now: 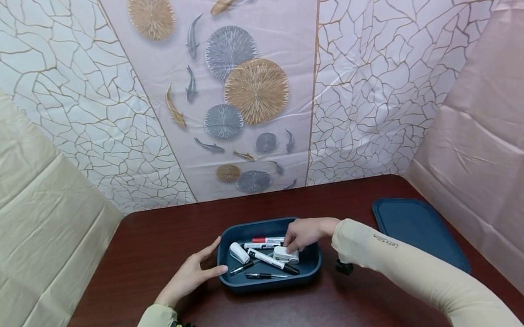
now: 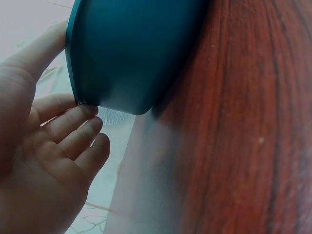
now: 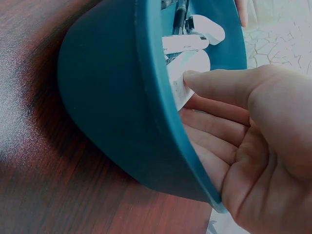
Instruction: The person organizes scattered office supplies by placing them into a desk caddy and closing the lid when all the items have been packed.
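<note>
A dark blue plastic bin (image 1: 269, 284) stands on the table, holding pens, markers and two small white rounded cases. My left hand (image 1: 192, 275) grips the bin's left end, thumb and fingers at its rim; in the left wrist view those fingers bend at the bin's edge. Inside the right part of the bin, my right hand (image 1: 306, 232) pinches one white case (image 1: 285, 254); its exact kind is unclear. In the right wrist view the thumb presses that case, and the other fingers are partly hidden. The other white case (image 1: 239, 253) lies at the left.
A white marker with a black cap (image 1: 272, 261) lies across the bin's middle, near a red-capped marker (image 1: 266, 239) and a black pen (image 1: 265, 275). At the right of the brown table (image 1: 167, 239) lies a flat blue tray or lid (image 1: 421, 231). Patterned cloth hangs behind.
</note>
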{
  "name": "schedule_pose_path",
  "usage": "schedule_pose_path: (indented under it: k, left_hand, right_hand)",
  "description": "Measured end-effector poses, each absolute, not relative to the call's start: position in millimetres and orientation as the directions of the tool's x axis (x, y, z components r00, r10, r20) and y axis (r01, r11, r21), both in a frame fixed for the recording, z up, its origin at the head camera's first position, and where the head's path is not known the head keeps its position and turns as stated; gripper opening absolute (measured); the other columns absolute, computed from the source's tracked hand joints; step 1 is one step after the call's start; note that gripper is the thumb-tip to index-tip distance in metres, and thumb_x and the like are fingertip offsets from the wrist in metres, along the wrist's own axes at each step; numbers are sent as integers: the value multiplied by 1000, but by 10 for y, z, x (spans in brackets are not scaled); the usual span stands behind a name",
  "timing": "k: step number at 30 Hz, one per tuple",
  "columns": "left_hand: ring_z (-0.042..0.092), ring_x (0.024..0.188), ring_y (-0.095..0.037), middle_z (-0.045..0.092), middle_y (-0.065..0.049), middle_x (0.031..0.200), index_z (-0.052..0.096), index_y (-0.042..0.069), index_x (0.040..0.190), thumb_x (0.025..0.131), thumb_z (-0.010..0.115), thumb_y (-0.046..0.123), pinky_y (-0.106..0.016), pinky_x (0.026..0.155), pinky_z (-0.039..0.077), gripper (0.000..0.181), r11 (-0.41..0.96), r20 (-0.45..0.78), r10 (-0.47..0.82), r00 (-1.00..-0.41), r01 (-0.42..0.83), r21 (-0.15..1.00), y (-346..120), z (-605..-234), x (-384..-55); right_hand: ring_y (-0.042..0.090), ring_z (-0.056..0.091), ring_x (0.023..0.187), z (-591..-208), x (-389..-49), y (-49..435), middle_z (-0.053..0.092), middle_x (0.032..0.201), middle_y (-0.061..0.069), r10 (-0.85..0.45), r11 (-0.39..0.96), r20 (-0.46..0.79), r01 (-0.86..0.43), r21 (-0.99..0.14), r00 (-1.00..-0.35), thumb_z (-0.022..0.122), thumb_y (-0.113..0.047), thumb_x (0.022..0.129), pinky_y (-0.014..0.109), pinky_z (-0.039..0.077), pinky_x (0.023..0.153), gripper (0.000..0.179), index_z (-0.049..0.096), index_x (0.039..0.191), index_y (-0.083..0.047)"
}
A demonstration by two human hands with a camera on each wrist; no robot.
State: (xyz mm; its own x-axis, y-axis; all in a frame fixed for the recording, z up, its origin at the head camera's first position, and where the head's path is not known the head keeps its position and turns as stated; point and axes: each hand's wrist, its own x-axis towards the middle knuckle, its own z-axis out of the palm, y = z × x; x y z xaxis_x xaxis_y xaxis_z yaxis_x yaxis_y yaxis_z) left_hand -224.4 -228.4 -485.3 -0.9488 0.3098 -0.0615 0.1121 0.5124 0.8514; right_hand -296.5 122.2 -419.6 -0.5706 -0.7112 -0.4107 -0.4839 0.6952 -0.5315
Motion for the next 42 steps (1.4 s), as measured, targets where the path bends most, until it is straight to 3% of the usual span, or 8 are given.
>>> schedule_pose_path:
  k: [3,7,11,17,20,24,35,42]
  left_hand:
    - [36,145,-30,41,-3,157,40,32,156,87,80,37,-60,114,31,80,510,-56,312,-948,117,852,-2286,-4849,-2242]
    - [37,145,-30,41,-3,157,39,32,156,88,79,39,-60,113,32,79,527,-59,314,-948,122,841,-2288,-4846,-2249]
    - [37,145,-29,43,-1,156,42,29,155,92,73,40,-58,114,32,70,564,-28,315,-949,164,809,-2308,-4847,-2282]
    - [40,143,-28,49,0,151,51,22,150,95,71,40,-57,112,35,61,594,33,309,-951,220,774,-2319,-4801,-2334]
    - [42,142,-28,50,-2,151,51,21,149,96,70,40,-58,112,35,60,604,61,302,-951,241,759,-2317,-4732,-2357]
    - [44,140,-30,51,-5,150,52,23,148,97,67,41,-60,110,37,56,614,109,278,-955,263,744,-2321,-4601,-2381]
    - [46,138,-26,53,-2,148,54,24,146,98,65,44,-58,110,38,53,618,163,297,-941,320,718,-2241,-4395,-2555]
    - [52,133,-29,58,-7,143,58,19,143,98,63,49,-57,108,40,54,633,190,306,-933,348,691,-2037,-4248,-2724]
  right_hand:
    - [6,57,71,-4187,-2958,1213,66,85,-8,-711,696,-408,-494,-521,-572,63,-18,101,24,53,73,14,77,104,-17]
    - [5,65,91,-4165,-2940,1201,72,108,-6,-710,698,-382,-521,-491,-591,66,-21,99,28,55,85,23,75,120,-15]
    - [6,65,107,-4159,-2945,1184,71,120,-3,-729,673,-314,-551,-493,-609,66,-22,99,31,54,93,28,73,124,-12]
    - [11,69,83,-4126,-2977,1153,73,115,1,-778,581,-158,-601,-549,-608,61,-17,102,27,56,76,28,72,125,-6]
    - [14,68,81,-4063,-2990,1147,74,114,3,-781,553,-77,-628,-548,-620,60,-18,102,27,55,74,27,72,124,-7]
    - [16,69,90,-3954,-3003,1142,73,115,7,-766,534,9,-645,-546,-642,59,-18,103,30,54,78,24,73,121,-9]
    - [3,65,88,-3882,-3055,1189,72,114,-1,-708,581,67,-635,-509,-703,60,-19,103,29,54,77,22,74,119,-15]
    - [7,58,66,-3853,-3128,1436,73,114,1,-622,612,118,-575,-543,-774,61,-18,102,32,49,66,21,74,119,-19]
